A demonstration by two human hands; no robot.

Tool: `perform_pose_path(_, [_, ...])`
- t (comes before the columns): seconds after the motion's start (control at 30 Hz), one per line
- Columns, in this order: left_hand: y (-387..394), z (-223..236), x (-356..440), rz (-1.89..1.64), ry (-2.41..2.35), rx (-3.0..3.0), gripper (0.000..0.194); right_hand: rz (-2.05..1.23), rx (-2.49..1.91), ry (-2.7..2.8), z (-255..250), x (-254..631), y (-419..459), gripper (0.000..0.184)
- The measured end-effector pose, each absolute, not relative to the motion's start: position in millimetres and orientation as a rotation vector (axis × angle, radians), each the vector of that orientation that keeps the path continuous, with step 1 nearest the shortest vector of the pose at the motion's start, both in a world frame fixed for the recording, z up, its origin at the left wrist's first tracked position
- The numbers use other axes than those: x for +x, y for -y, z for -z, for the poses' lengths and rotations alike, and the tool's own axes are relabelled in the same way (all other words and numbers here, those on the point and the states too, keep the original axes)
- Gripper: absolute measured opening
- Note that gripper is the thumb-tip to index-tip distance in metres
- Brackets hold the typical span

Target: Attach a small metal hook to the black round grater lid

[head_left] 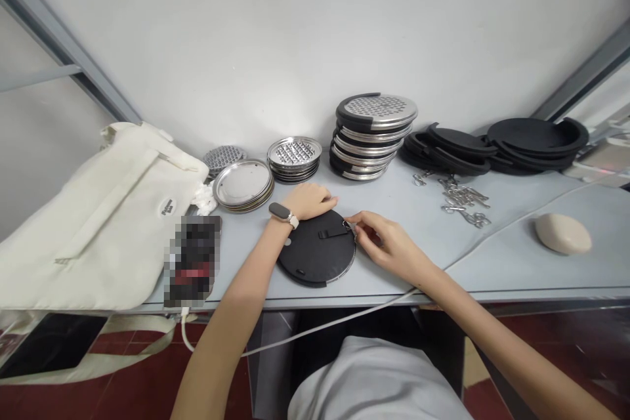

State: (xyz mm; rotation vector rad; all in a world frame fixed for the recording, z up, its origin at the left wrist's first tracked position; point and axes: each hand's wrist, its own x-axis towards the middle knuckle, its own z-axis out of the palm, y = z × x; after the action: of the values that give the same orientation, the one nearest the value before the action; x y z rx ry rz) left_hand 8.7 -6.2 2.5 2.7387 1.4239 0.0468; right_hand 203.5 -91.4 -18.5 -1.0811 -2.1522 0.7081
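Note:
A round black case (315, 252) with a small strap (333, 233) on its top lies near the table's front edge. A bright metal rim shows along its lower right side. My left hand (308, 202), with a watch on the wrist, grips the far edge of the case; some of its fingers are hidden. At the right edge, beside the strap's end, my right hand (386, 243) pinches a small metal hook clip (347, 226). Several similar clips (462, 195) lie in a loose heap to the right.
Behind stand a tall stack of metal grater discs in black holders (374, 144), more grater discs (295, 154) and metal lids (243, 184). Black holders (457, 144) lie at right, near a beige rounded object (562, 233). A white cable (472, 249) crosses the table. A bag (98, 223) and phone (193, 262) lie left.

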Motion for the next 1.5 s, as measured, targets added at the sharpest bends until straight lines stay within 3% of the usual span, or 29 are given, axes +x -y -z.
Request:
perform_pose_path(0.43, [7.5, -4.4, 9.9, -0.037, -1.436, 2.732, 0.056, -0.689, -1.052, 2.209, 20.1, 203.3, 92.5, 0.027])
perform_pose_path(1.5, [7.1, -4.4, 9.7, -0.036, -1.432, 2.727, 0.056, -0.705, -1.055, 2.169, 21.4, 203.6, 91.2, 0.022])
